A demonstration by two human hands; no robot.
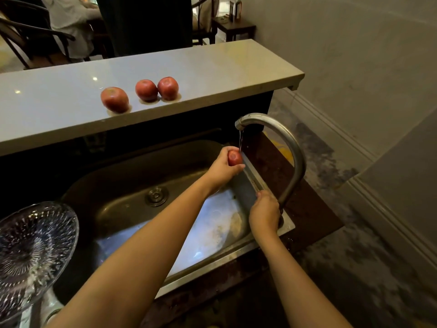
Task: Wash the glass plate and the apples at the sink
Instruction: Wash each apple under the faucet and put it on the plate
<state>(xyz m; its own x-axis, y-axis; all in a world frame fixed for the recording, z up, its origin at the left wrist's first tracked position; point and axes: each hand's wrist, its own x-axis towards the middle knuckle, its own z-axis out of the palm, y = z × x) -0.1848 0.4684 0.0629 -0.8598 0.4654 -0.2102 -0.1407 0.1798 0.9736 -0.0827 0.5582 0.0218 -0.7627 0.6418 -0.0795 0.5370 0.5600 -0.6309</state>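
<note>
Could read nothing on the bottle [238,9] at the far back; label too small. Gripped one apple [234,158] in the left hand [222,170], fingers and thumb curled round it, and held it over the far right end of the sink [132,183], touching the thin water stream [240,138] that fell from the spout of the faucet [292,143]. Wrapped the right hand [264,213] round the lower stem of the faucet at the sink's right rim, fingers curled close; could not tell what lay under the palm. Counted four apples in all: the one in hand, plus three on the pale counter ledge [212,65] beyond the sink. Saw a left apple [115,99] standing a little apart, then a middle apple [146,90] and a right apple [168,88] just beside each other, perhaps touching. Counted one glass plate [33,252], clear and ribbed, at the near left, just beside the sink's left rim and well apart from both hands. Saw one drain [156,195] in the basin floor, between the plate and the left forearm.
</note>
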